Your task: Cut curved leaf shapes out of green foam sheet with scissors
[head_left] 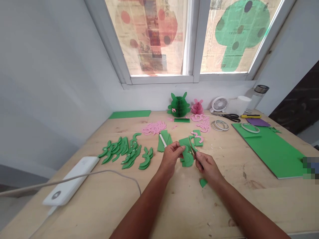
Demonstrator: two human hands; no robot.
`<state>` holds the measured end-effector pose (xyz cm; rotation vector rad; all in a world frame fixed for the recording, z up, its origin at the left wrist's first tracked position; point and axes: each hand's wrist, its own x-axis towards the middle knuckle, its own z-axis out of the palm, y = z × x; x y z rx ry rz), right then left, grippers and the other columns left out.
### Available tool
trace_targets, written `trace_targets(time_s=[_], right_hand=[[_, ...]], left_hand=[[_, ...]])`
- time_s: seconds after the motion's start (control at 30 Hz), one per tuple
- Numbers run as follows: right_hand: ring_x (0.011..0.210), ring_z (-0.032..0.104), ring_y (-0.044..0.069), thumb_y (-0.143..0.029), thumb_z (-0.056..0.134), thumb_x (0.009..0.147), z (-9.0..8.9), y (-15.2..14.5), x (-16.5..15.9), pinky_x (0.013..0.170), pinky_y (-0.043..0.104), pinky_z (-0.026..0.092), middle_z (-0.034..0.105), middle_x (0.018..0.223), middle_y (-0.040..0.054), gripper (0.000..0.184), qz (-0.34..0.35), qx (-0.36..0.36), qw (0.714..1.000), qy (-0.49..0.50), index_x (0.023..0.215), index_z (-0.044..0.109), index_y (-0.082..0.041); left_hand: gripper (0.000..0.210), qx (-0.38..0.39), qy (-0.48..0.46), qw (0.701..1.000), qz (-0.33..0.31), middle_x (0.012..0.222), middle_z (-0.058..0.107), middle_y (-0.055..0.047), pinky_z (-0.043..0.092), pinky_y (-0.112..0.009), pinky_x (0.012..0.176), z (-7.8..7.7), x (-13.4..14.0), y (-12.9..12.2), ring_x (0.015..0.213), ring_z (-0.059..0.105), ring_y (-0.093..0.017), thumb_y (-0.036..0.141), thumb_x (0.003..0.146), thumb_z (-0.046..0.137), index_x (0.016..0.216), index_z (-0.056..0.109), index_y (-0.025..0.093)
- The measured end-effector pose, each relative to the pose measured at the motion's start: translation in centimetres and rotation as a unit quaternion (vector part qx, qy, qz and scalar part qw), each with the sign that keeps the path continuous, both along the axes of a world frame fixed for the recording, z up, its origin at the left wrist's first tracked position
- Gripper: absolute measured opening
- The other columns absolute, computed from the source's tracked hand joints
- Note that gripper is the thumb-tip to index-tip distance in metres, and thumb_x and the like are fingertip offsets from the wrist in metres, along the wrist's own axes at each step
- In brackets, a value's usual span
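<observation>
My left hand [172,156] pinches a piece of green paper [187,160] with a curved, scalloped outline. My right hand [207,166] is closed on a pair of scissors [192,147], whose blades lie along the right edge of that paper. Below the right hand, a small green scrap [203,182] rests on the table. Just beyond my left hand, a white pen [162,140] lies over folded green paper [160,146]. Behind the scissors, a pink cut-out [197,136] sits on another green piece [198,142]. The scissor handles are mostly hidden by my fingers.
Green curved cut-outs [131,156] lie in piles at left, near a white power bank [72,181] with a cable. Pink cut-outs [154,127], a green paper figure [178,106], tape rolls [219,125], black-handled scissors [230,117] and a fan [219,104] stand farther back. Green sheets [269,152] lie right.
</observation>
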<state>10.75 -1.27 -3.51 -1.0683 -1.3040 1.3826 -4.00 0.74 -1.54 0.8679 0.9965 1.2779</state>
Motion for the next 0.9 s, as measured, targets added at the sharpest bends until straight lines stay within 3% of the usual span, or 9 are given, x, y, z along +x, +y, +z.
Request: trace_targets(time_s=[0.1,0.53,0.9], right_hand=[[0.037,0.026,0.008,-0.057,0.046,0.082,-0.5,0.2,0.0,0.04,0.025,0.017,0.034,0.038,-0.006,0.051,0.01,-0.012,1.0,-0.024,0.048,0.038,-0.02],[0.035,0.023,0.007,-0.059,0.045,0.083,-0.6,0.2,0.0,0.039,0.024,0.015,0.032,0.036,-0.0065,0.053,0.017,-0.032,0.999,-0.019,0.047,0.037,-0.02],[0.038,0.023,0.008,-0.063,0.048,0.077,0.0,0.0,-0.1,0.039,0.024,0.016,0.03,0.039,-0.0065,0.054,0.0,-0.037,0.999,-0.021,0.047,0.036,-0.02]], left_hand=[[0.022,0.0,0.004,1.0,-0.012,0.057,0.057,0.001,0.04,-0.024,0.055,-0.1,0.0,0.0,0.052,0.05,-0.01,0.03,0.061,0.07,0.059,0.054,0.015],[0.027,0.003,-0.002,0.998,-0.057,0.055,0.053,0.002,0.041,-0.024,0.055,1.0,0.0,-0.4,0.051,0.048,-0.01,0.034,0.065,0.068,0.057,0.049,0.016],[0.03,-0.041,-0.04,0.99,-0.129,0.054,0.053,0.002,0.038,-0.024,0.053,0.5,0.1,-0.5,0.049,0.049,-0.01,0.035,0.064,0.07,0.056,0.048,0.016]])
